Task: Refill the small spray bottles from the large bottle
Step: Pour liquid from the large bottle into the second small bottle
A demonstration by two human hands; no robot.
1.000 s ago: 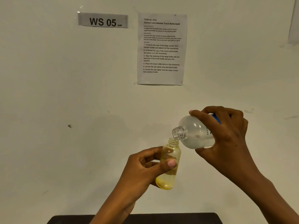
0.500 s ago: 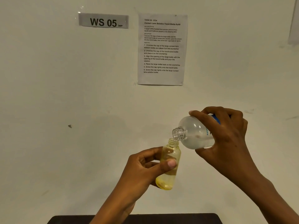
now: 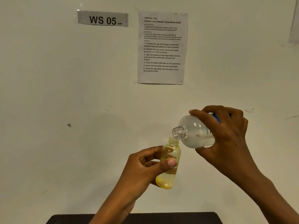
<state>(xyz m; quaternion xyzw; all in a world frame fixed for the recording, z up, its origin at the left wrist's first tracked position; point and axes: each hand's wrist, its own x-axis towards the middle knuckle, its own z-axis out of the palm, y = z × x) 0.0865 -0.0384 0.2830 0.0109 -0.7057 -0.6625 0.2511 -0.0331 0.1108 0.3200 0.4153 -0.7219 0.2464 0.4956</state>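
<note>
The right hand (image 3: 226,139) wraps a large clear plastic bottle (image 3: 195,131), round-shouldered with a ribbed screw neck and a blue-printed label, tipped so its open mouth points down and to the left. That mouth sits just over, perhaps touching, the threaded rim of a small yellow-tinted transparent bottle (image 3: 169,165), a slim cylinder with a rounded base. The left hand (image 3: 145,168) pinches the small bottle near upright between thumb and fingers, in the air in front of a matt off-white wall (image 3: 64,94). Pale liquid fills the small bottle's lower part; whether a stream is running between the two mouths is hard to tell. A smooth dark tabletop edge (image 3: 161,218) shows at the bottom. On the wall hang a grey "WS 05" sign (image 3: 102,18) and a white printed instruction sheet (image 3: 161,47). Compared with a second ago, hands and bottles have kept the same pose, the tilt unchanged.
</note>
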